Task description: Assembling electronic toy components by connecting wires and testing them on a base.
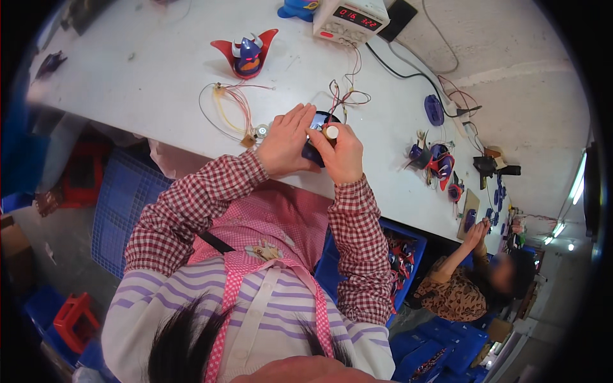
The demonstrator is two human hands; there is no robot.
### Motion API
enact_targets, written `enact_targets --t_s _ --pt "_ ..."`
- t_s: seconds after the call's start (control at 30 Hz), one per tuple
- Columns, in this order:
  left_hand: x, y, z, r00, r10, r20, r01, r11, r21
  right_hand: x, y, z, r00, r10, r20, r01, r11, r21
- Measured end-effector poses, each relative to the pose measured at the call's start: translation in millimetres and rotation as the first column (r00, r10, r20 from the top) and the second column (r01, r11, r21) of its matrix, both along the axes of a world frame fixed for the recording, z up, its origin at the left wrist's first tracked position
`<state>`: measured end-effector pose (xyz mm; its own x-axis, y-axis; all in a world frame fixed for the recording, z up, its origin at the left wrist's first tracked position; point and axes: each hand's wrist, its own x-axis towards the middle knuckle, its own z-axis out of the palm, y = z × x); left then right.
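Note:
My left hand (pixel 287 143) lies with its fingers stretched and pressed together along the left side of a dark rounded part (pixel 324 118) with a shiny face, holding it at the table's near edge. My right hand (pixel 343 155) is closed round the part's right side. Its thumb and finger pinch a small piece with a round white end (pixel 331 132). Red and dark wires (pixel 336 96) run up from there. Both hands hide most of the part. Left of them lies a wire harness (pixel 237 107) with a small round silver disc (pixel 262 131).
A white power supply (pixel 350 20) with a lit red display stands at the back. A purple figure with red wings (pixel 247 56) is left of it. More figure parts (pixel 434 159) lie on the right. A co-worker (pixel 469 281) sits farther right. A blue crate (pixel 405 268) stands below the table edge.

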<state>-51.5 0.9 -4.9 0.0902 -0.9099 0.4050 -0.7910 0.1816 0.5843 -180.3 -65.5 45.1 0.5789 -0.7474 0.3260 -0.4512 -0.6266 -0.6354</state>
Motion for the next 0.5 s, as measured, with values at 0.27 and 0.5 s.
enact_targets --t_s 0.27,0.5 --pt "-10.9 -5.1 -2.3 0.995 0.058 -0.084 -0.053 0.997 0.062 1.2 18.1 -1.7 0.998 -0.033 -0.060 0.014 0.956 -0.293" --pt "-9.2 14.3 11.2 0.994 0.070 -0.088 -0.074 0.996 -0.053 -48.9 -50.1 39.4 0.965 -0.259 0.044 0.263 0.954 -0.144"
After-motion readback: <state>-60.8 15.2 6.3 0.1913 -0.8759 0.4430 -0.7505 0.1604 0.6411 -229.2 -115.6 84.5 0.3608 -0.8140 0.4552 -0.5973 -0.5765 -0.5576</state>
